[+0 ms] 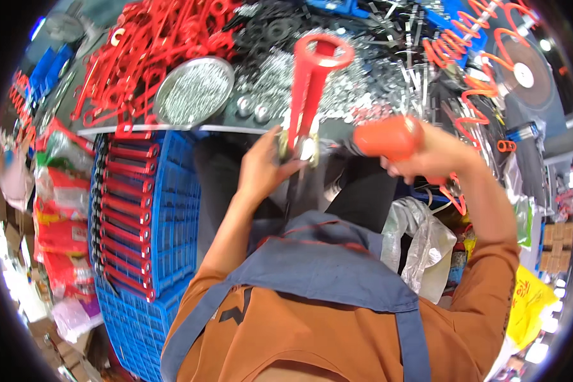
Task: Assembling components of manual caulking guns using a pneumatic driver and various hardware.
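Note:
My left hand (261,167) grips the lower end of a long red part (307,102), which stands upright with a wide ring at its top. Silvery and brass-coloured fittings (309,150) show at that lower end, beside my thumb. In my right hand (434,156) is a red pistol-shaped power driver (388,137), its dark nose turned left toward the fittings. A gap appears between nose and fittings, but blur hides the exact tip. Just beyond the left hand, a round metal bowl (195,92) of small silvery pieces sits on the bench.
Red ring-ended parts (165,32) lie heaped at the bench's far left. Loose silvery hardware (274,76) covers its middle. Orange coiled hoses (458,38) hang at the right. To my left, a blue crate (175,197) carries a stack of red parts (128,219).

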`<state>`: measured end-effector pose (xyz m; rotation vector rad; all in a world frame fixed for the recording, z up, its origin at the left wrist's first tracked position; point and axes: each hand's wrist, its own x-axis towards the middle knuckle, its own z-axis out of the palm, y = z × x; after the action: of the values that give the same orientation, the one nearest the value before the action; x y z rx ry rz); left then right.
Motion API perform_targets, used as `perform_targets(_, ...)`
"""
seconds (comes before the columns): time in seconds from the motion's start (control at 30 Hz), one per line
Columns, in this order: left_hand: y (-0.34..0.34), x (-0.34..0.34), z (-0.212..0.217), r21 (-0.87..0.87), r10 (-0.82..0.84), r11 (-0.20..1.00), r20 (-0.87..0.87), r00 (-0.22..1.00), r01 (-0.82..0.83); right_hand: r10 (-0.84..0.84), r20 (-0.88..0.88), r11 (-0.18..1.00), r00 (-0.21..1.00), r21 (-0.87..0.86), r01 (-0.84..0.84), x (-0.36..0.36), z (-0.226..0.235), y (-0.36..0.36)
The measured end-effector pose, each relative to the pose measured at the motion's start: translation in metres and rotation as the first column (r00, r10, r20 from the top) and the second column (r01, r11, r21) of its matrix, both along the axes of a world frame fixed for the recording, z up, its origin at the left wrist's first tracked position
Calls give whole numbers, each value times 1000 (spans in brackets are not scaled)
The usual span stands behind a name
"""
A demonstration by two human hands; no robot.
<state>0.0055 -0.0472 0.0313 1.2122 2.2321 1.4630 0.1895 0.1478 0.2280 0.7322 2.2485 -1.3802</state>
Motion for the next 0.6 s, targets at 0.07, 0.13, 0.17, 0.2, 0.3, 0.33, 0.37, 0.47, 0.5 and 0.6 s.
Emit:
perform_targets(0.07,-20,-21,34,14,179,983,189,965,-185,96,-235,958,967,286,-25,59,-11,28)
perform_targets(0.13,-39,-80,29,165,438,894,-136,888,-416,-66,-90,843,994,528,104,93,-12,46)
perform_targets(0.17,-41,-109,41,152,418,909,-335,845,-389,-48,-120,745,992,657,115,111,-31,66)
perform_targets(0.2,-35,-127,48,137,383,920,-517,766,-368,-91,-60,592,994,799,102,129,-51,88)
perform_targets(0.3,-15,-130,51,97,306,922,-777,549,-376,-197,-38,333,980,937,104,153,-104,148)
perform_targets(0.33,-6,-112,54,135,211,977,-554,806,-163,-237,-65,239,969,963,123,160,-119,162)
perform_targets(0.37,1,-93,54,128,218,976,-555,803,-176,-225,-63,247,972,962,120,165,-135,173)
perform_targets(0.47,22,-42,32,476,-498,815,281,821,331,-196,-90,290,976,946,145,170,-162,199)
perform_targets(0.5,33,-42,15,458,-602,773,312,735,439,-248,-35,424,968,895,141,165,-160,194)
perform_targets(0.6,57,-11,-2,609,-510,748,271,816,265,208,-309,128,928,949,288,101,-150,106)
